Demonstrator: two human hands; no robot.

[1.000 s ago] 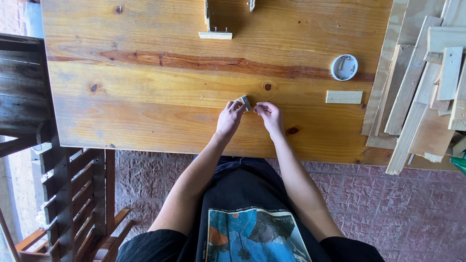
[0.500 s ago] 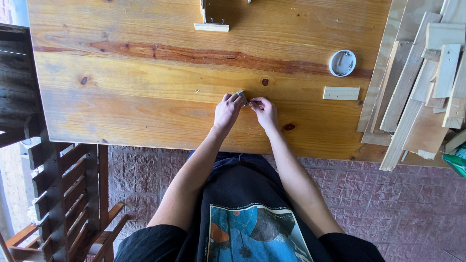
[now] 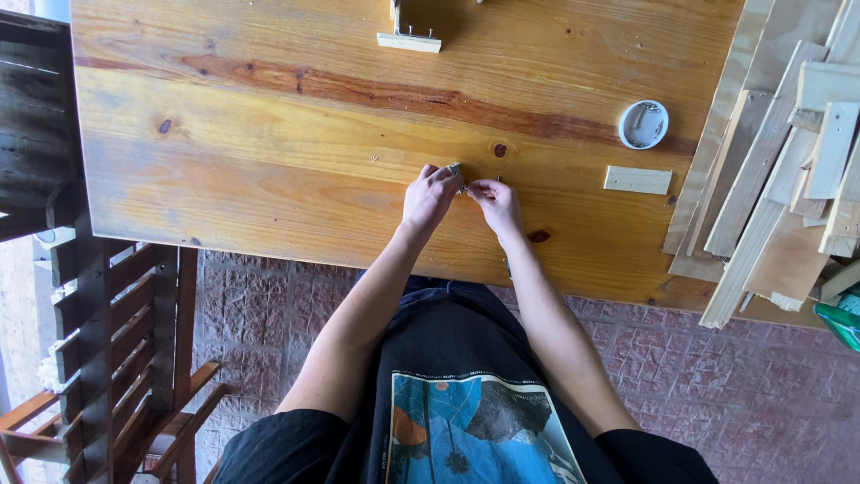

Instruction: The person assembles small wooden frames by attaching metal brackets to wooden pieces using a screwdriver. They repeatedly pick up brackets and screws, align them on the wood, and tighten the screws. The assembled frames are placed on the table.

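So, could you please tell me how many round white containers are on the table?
1: the round white container sits on the wooden table, right of both hands, just above a small wood block.

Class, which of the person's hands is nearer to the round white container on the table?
Right. The right hand lies left of and below the round white container; the left hand is farther left.

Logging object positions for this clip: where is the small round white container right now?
In the head view, the round white container sits on the wooden table, right of both hands, just above a small wooden block and beside the stacked slats.

Head view, straight down, table
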